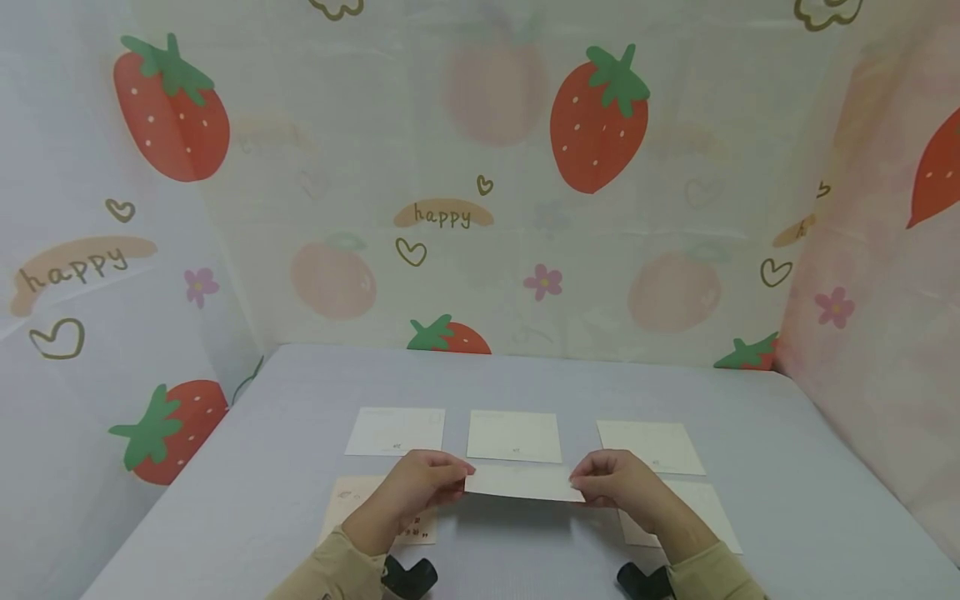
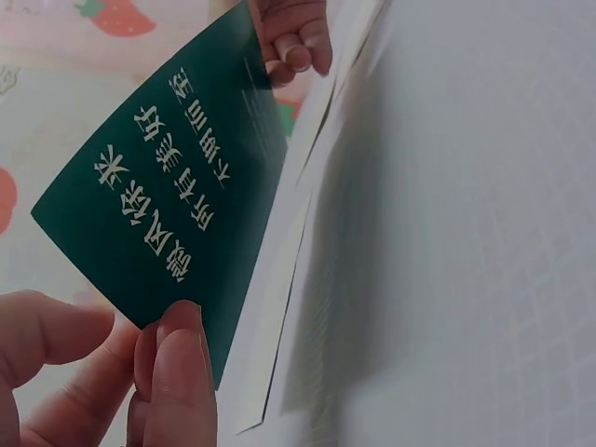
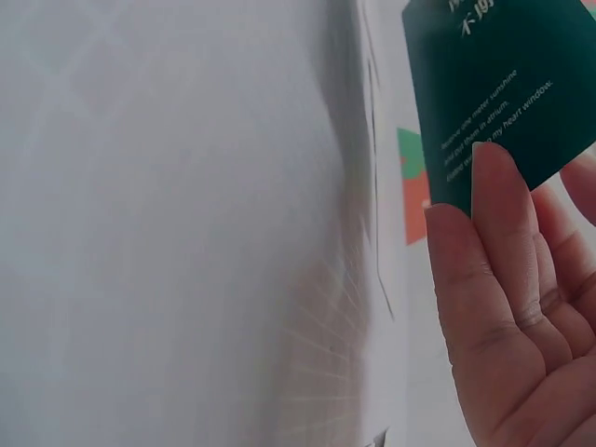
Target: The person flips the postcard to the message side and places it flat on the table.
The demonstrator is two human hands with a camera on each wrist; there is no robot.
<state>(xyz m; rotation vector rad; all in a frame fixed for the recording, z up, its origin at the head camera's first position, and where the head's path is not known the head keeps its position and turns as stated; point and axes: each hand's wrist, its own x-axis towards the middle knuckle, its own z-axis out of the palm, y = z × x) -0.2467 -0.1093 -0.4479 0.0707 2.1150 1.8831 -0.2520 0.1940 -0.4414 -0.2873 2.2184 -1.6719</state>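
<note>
A postcard [image 1: 522, 483] is held up over the white table between both hands, its pale blank-looking side facing up. Its underside is dark green, with white Chinese lettering in the left wrist view and small English lines in the right wrist view. My left hand [image 1: 422, 490] pinches its left end between thumb and fingers. At the opposite end, my right hand [image 1: 617, 486] grips the corner the same way. A shadow of the card falls on the tabletop below.
Behind the held card lie a left card [image 1: 395, 430], a middle card [image 1: 514, 436] and a right card [image 1: 652, 447] in a row. A cream card with red print [image 1: 416, 533] is partly under the left arm; another pale card [image 1: 705, 508] lies beside the right arm. Strawberry-patterned curtains [image 1: 517, 275] surround the table [image 1: 525, 383].
</note>
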